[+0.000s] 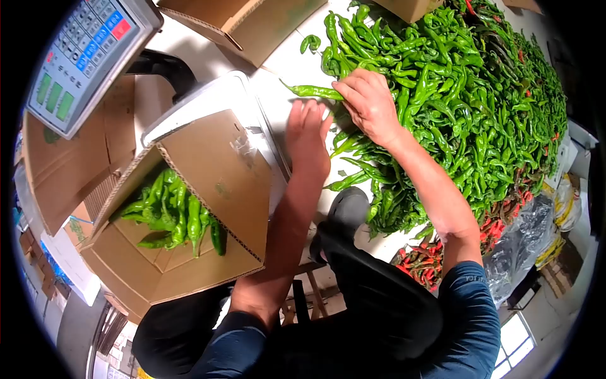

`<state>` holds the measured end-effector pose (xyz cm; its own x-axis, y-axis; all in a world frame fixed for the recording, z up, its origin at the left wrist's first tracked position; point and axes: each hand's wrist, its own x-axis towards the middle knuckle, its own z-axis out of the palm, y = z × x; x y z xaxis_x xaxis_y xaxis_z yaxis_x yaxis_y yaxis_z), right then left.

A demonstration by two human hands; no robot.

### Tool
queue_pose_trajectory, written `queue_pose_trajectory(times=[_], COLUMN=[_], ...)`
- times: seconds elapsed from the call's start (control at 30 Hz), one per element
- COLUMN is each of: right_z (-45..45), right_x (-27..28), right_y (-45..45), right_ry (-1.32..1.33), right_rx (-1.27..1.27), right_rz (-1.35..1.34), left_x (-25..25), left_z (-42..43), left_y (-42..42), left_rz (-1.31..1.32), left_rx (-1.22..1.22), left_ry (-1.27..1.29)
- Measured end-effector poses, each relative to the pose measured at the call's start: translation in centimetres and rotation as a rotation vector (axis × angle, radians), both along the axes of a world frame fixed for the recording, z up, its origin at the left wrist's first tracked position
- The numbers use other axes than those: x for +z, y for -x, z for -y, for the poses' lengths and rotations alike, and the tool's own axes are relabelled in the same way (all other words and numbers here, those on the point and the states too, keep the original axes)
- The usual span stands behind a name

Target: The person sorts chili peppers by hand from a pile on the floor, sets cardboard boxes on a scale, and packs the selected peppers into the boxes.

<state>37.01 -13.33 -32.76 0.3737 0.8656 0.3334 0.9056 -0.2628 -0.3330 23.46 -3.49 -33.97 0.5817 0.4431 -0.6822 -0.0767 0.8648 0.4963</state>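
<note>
My right hand [369, 104] pinches a long green chili pepper [309, 91] by one end, and the pepper's tip points left. Just below that pepper is my left hand [308, 132], its fingers apart and nothing seen in them. To the right spreads a large heap of green chili peppers [442, 120], with my right hand over its left edge. Several green peppers [170, 208] lie inside an open cardboard box [218, 170], left of my left forearm. This box sits tilted on a scale's metal platform [233, 95].
The scale's display and keypad [79, 60] stand at the upper left. Another open cardboard box [265, 31] is at the top. Red peppers [420, 262] lie along the heap's lower edge, beside clear plastic wrap [521, 240]. A dark shoe [348, 207] rests close to the heap.
</note>
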Motion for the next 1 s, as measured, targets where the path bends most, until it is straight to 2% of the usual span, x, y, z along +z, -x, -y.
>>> queue_pose_trajectory(times=[0.07, 0.17, 0.3, 0.4, 0.43, 0.5, 0.57, 0.6, 0.63, 0.73, 0.83, 0.9, 0.97, 1.0], right_z=[0.6, 0.9, 1.2, 0.7, 0.5, -1.4, -4.8, -6.5, -8.0, -12.1, -13.9, -14.0, -13.0, -12.8], right_x=[-0.2, -0.5, 1.0, 2.5, 2.1, 1.1, 0.5, -1.0, -2.1, -2.4, -4.7, -4.9, -5.0, -5.0], right_y=[0.5, 0.9, 0.1, -2.3, -3.7, -7.9, -11.9, -13.9, -15.0, -14.0, -12.0, -11.6, -11.2, -11.4], right_ry=[-0.011, 0.028, 0.195, 0.178, 0.172, 0.258, 0.543, 0.623, 0.702, 0.887, 0.864, 0.924, 0.735, 0.738], right_rx=[-0.005, -0.006, 0.094, 0.005, -0.132, -0.287, -0.400, -0.488, -0.573, -0.695, -0.676, -0.639, -0.573, -0.575], right_rz=[-0.035, -0.121, -0.261, -0.332, -0.318, -0.120, -0.044, -0.137, -0.231, -0.286, -0.257, -0.377, -0.017, -0.012], left_x=[-0.9, -0.9, -2.5, -2.4, -3.0, -3.6, -3.0, -2.7, -2.9, -2.5, -3.6, -3.8, -3.3, -3.4], left_z=[-0.8, -0.3, -0.4, 0.0, 0.1, 0.9, 2.0, 2.4, 2.7, 2.7, 1.6, 0.9, 0.4, 0.3], left_y=[-1.0, -1.7, -1.2, -1.4, -1.2, -0.4, 0.0, 0.2, 0.5, 1.2, 0.9, 0.7, 0.2, 0.3], left_rz=[0.163, 0.221, 0.139, -0.295, -0.319, -0.366, -0.410, -0.435, -0.432, -0.416, -0.319, -0.188, -0.084, -0.040], left_rx=[0.000, 0.060, 0.031, 0.014, -0.039, -0.162, -0.141, -0.130, -0.136, -0.126, -0.092, -0.070, -0.032, -0.026], left_ry=[0.006, 0.047, -0.002, -0.051, -0.079, -0.067, 0.055, 0.115, 0.101, 0.093, 0.080, 0.121, 0.198, 0.212])
